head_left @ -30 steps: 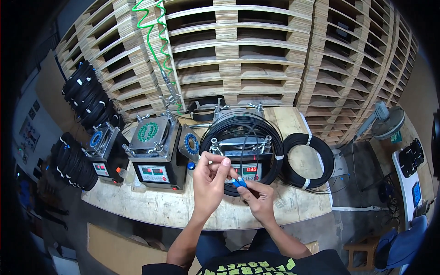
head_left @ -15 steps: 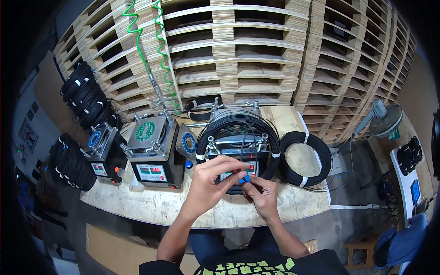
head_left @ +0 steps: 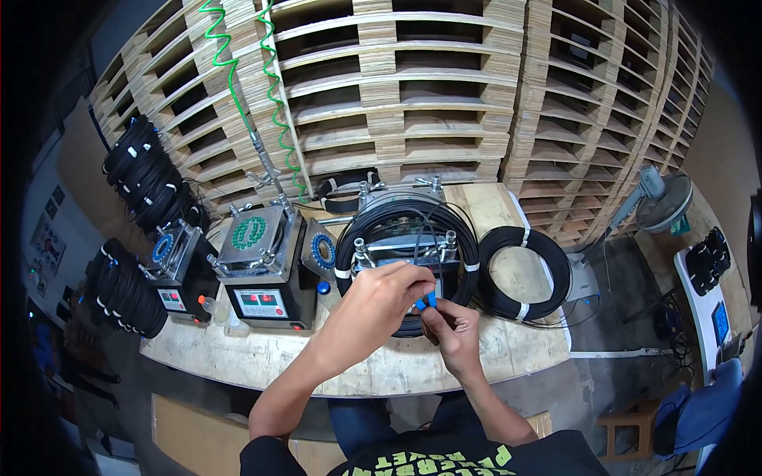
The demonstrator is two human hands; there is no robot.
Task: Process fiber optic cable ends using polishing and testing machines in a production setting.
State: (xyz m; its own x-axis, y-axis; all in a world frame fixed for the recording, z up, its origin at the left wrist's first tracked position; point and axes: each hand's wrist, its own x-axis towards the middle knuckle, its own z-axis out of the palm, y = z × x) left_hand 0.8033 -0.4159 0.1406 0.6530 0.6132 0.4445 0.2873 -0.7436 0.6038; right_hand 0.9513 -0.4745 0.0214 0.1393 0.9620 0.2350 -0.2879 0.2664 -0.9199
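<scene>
Both hands meet in front of a coil of black cable [head_left: 347,247] that leans upright against a metal machine. Between them is a small blue cable connector [head_left: 426,301]. My right hand [head_left: 454,332] pinches it from below with thumb and finger. My left hand [head_left: 373,305] closes on its upper left side, back of the hand toward me, so its fingertips are partly hidden. Black cable runs down through the coil's opening toward the hands. Behind my left hand, the front of the machine [head_left: 405,254] is mostly covered.
A second black cable coil [head_left: 524,274] lies to the right on the wooden table [head_left: 508,345]. On the left stand two machines with displays, a larger one [head_left: 262,274] and a smaller one [head_left: 173,262]. A small bottle [head_left: 206,305] and blue cap [head_left: 323,288] sit near them. Pallets [head_left: 436,103] rise behind.
My left hand has turned further over the connector, its forearm swinging out to the left. My right hand stays nearly in place. The view has shifted slightly.
</scene>
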